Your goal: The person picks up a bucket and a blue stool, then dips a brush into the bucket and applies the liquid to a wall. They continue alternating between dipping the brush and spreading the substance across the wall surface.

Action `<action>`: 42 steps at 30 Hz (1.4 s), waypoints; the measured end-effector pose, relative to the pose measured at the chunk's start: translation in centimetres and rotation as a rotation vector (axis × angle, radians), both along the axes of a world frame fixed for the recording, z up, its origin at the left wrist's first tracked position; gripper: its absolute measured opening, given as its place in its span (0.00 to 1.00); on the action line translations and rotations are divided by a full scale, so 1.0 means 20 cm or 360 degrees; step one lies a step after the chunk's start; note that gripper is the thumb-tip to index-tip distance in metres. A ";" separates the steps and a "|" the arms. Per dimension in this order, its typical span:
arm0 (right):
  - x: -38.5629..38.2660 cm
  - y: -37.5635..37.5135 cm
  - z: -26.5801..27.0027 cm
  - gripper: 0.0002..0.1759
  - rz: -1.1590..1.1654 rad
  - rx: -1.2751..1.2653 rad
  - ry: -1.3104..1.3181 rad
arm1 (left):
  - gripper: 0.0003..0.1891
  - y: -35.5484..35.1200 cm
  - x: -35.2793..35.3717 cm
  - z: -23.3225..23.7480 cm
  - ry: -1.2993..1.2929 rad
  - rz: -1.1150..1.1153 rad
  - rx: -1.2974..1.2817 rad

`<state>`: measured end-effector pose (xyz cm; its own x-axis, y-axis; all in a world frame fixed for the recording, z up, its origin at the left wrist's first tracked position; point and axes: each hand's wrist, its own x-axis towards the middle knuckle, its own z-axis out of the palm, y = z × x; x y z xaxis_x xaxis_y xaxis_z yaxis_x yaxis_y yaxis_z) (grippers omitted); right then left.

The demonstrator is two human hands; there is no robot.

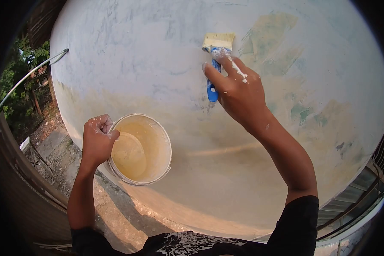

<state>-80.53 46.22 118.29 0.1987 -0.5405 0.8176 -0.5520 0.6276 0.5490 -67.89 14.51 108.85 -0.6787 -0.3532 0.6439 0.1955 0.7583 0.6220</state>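
Observation:
My right hand (239,87) grips a paintbrush (213,85) by its blue handle. Pale yellow bristles point upward, against or very close to the wall (158,55); contact is hard to tell. White paint is smeared on the fingers and knuckles. My left hand (99,138) is closed on the rim of a white bucket (168,147), left of and below the brush. Yellowish liquid lies in the bucket, whose mouth faces me. The wall surface is whitish on top, with tan and greenish patches to the right and lower down.
At the left edge a thin pale pipe (30,74) juts out from beside the wall. Below it lies rubble-strewn ground (59,149), with green trees (19,77) behind. A metal grille and slatted panels (350,200) stand at the lower right.

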 end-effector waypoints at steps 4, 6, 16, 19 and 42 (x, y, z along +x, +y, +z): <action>-0.13 -0.10 -0.48 0.14 -0.0269 0.0636 0.0142 | 0.15 0.01 0.01 0.00 0.0044 0.0027 -0.0009; -0.04 -0.16 -0.55 0.14 -0.0223 0.0784 0.0077 | 0.14 -0.01 0.04 -0.01 0.0055 0.0045 -0.0036; -0.06 -0.09 0.22 0.08 0.0428 -0.0195 -0.1278 | 0.14 0.00 0.08 0.02 0.0041 0.0077 -0.0077; -0.11 -0.08 0.26 0.08 0.0569 -0.0229 -0.0573 | 0.14 0.01 0.05 0.03 0.0006 0.0093 -0.0018; -0.30 -0.09 0.36 0.10 0.0982 -0.0451 -0.0867 | 0.12 0.00 0.10 0.00 -0.0031 0.0195 0.0027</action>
